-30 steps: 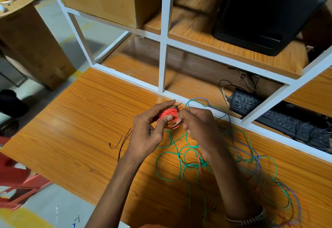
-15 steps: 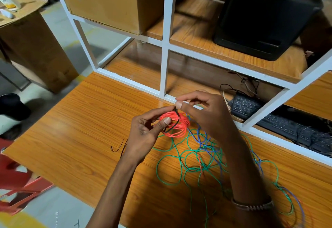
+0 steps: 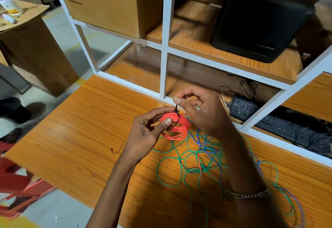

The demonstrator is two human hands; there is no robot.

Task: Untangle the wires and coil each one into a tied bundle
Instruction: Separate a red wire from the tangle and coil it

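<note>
A coil of red wire (image 3: 177, 129) hangs just above the wooden table (image 3: 75, 130), held between thumb and fingers of my left hand (image 3: 147, 134). A thin black tie (image 3: 177, 118) wraps round the coil. My right hand (image 3: 201, 112) pinches the tie's free end above the coil and holds it taut. Below and to the right, tangled green wire (image 3: 181, 161) and blue wire (image 3: 201, 141) lie spread on the table, partly hidden under my right forearm.
A spare black tie (image 3: 117, 149) lies on the table left of my left wrist. A white shelf frame (image 3: 164, 48) stands right behind the hands, with a black keyboard (image 3: 269, 120), a black monitor (image 3: 258, 17) and a cardboard box (image 3: 107, 3) in it. Red stool at lower left.
The black tie has gone round the red coil. My right hand has lifted away from the coil, drawing the tie's end upward, and the loop now sits tight on the wire.
</note>
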